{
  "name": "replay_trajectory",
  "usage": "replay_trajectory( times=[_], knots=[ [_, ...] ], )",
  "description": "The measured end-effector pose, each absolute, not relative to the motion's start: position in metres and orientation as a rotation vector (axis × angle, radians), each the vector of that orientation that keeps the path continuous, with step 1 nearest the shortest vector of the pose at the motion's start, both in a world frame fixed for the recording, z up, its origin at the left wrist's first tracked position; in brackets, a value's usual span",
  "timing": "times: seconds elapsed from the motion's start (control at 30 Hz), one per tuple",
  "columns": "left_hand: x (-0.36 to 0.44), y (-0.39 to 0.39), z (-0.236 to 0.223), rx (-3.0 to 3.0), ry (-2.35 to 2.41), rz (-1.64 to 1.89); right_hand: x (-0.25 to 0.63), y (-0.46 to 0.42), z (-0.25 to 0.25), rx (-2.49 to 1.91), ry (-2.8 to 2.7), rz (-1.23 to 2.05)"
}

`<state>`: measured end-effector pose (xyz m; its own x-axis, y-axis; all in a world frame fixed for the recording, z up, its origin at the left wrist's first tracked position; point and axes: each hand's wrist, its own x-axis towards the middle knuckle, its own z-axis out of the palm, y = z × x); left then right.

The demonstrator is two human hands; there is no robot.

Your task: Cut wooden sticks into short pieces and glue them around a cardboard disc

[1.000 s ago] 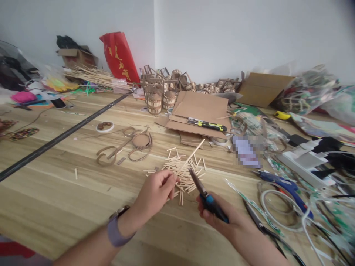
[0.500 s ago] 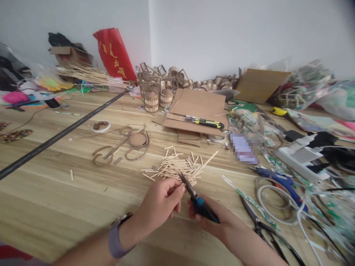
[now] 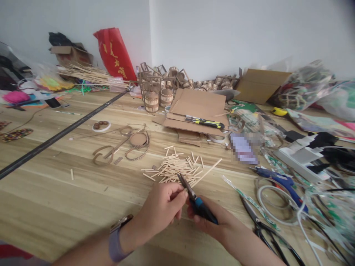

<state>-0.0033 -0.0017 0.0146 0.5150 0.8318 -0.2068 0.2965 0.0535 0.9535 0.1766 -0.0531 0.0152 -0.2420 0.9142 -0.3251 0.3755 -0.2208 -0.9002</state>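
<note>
My left hand (image 3: 163,203) is closed in a pinch, with a purple-banded watch (image 3: 119,238) on its wrist. A long thin wooden stick (image 3: 209,171) runs from its fingertips up to the right, past the blades. Closed round the black and blue handles of a pair of snips (image 3: 201,207) is my right hand (image 3: 213,221). The snips' blades point up and left beside my left fingertips, crossing the stick. Whether they touch it I cannot tell. Behind both hands lies a loose pile of short cut sticks (image 3: 177,166).
Black scissors (image 3: 257,223), a blue glue gun (image 3: 280,179) and a white power strip (image 3: 302,159) lie among cables at right. Cardboard sheets (image 3: 196,105) carry utility knives (image 3: 205,122). Small wooden buckets (image 3: 151,101) stand behind. A dark rod (image 3: 63,131) crosses the left side.
The long stick's far end has swung slightly down and right. My left fingertips have shifted a little right and down, and the snips have moved slightly left.
</note>
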Motion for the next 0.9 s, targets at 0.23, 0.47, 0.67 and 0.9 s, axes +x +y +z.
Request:
replay_trajectory(
  times=[0.23,0.47,0.67,0.9],
  knots=[
    [-0.004,-0.003,0.016,1.553,1.05,0.518,0.172,-0.053,0.013,-1.594,-1.673,1.326],
    [-0.004,-0.003,0.017,1.698,1.111,0.537,0.169,-0.053,0.014,-1.629,-1.721,1.264],
    [-0.002,-0.003,0.018,1.928,1.177,0.583,0.173,-0.055,0.013,-1.584,-1.593,1.393],
    [-0.002,-0.008,0.019,2.064,1.216,0.589,0.166,-0.053,0.02,-1.647,-1.68,1.272]
  ],
)
